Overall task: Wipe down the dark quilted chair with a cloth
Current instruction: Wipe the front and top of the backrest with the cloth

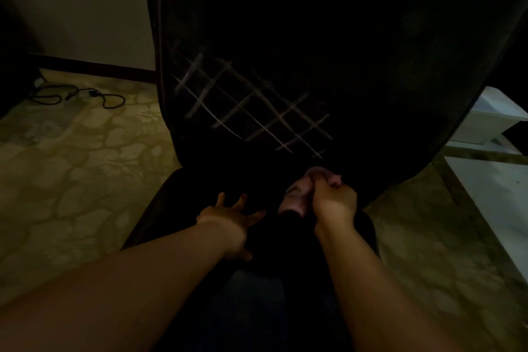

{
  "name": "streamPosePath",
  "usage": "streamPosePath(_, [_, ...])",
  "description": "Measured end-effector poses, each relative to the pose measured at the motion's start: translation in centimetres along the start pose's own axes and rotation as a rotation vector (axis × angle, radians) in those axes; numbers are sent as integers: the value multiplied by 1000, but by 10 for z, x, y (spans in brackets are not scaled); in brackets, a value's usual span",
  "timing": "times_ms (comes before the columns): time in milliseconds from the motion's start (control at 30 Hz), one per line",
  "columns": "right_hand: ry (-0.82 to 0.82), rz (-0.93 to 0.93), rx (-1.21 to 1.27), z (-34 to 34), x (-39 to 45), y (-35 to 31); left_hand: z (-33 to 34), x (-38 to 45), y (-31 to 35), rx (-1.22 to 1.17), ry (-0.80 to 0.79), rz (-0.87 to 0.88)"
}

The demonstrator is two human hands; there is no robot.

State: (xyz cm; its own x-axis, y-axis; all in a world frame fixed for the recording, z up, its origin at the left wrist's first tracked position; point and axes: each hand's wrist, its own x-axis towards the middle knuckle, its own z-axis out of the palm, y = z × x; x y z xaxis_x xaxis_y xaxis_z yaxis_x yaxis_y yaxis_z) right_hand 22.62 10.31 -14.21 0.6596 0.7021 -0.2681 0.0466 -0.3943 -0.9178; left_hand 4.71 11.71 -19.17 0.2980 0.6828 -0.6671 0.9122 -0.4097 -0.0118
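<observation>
Right hand (333, 197) gripped the bunched cloth (297, 194) low on the chair (285, 23) back; left hand (233, 216) lay spread on the seat. I judged wiping unfinished.

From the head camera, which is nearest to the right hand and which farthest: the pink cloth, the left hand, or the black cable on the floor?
1. Pink cloth: gripped in the right hand itself, at the chair's seat crease.
2. Left hand: just to the left, fingers spread over the dark seat.
3. Black cable: far left on the patterned floor, near the wall.

Dim rm: patterned floor (71, 180), pale wall (85, 8) w/ dark skirting (94, 67), black cable (80, 96) on floor.
</observation>
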Motion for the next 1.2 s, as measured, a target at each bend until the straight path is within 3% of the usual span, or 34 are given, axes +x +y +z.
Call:
streamPosePath(67, [-75, 139, 322, 3, -2, -17, -1, 1, 0, -14, -8, -1])
streamPosePath(200, [-89, 87, 408, -8, -8, -39, -2, 3, 1, -24, -27, -12])
streamPosePath(367, [-197, 273, 582, 2, -16, -35, 0, 3, 0, -21, -15, -8])
streamPosePath(500, [-301, 246, 374, -6, -13, -39, 0, 2, 1, -23, -26, -13])
streamPosePath(667, [-330, 73, 396, -37, -23, -66, -1, 0, -2, -32, -19, 28])
streamPosePath(800, [-313, 174, 366, -21, -27, -53, -1, 2, -1, -28, -18, 13])
streamPosePath(900, [-338, 296, 497, -7, -22, -50, -1, 1, 1, -23, -25, 7])
streamPosePath(1000, [-327, 191, 452, -21, -22, -67, -1, 0, -3, -35, -16, 41])
streamPosePath(1067, [-261, -40, 272, -35, -30, -84, -1, 0, -5, -51, -21, 54])
streamPosePath(1133, [-255, -167, 256, -47, -33, -94, -1, 1, -4, -53, -23, 49])
streamPosePath(1200, [-243, -138, 273, -43, -34, -94, 0, 1, -3, -52, -23, 41])
